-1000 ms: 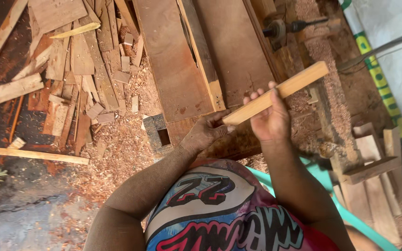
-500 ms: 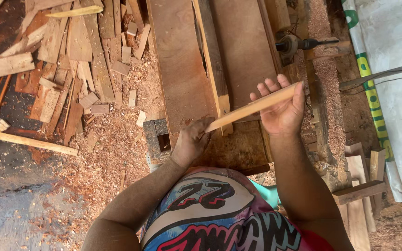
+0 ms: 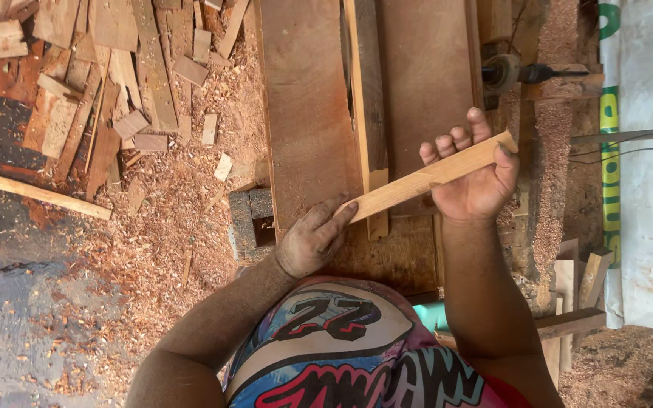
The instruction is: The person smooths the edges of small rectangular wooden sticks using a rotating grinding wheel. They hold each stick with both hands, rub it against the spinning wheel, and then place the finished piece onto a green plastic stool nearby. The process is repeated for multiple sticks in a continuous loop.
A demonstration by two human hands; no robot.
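- Head view: I see my right hand (image 3: 471, 189) gripping the far end of a pale wooden strip (image 3: 426, 178), fingers (image 3: 462, 140) curled over its top edge and thumb pressed at the tip, so that hand is firmly closed on it
- My left hand (image 3: 313, 238) sits at the strip's near end, fingers stretched nearly flat, their tips touching the end of the strip rather than wrapping it; I can't tell whether the thumb pinches it from below
- The strip hangs tilted in the air, just above the brown surface (image 3: 304, 113) and crossing over an upright rail (image 3: 364, 91) that runs along it
- I judge the strip light, stiff and dry, with sawn faces that give good grip; sharp edges may splinter, so holding both ends across the flat faces looks soundest
- Left of the surface, offcuts (image 3: 100, 98) and sawdust (image 3: 183, 227) cover the floor; a drill bit (image 3: 546, 73) sticks out at upper right, beside a white sheet (image 3: 651, 189)
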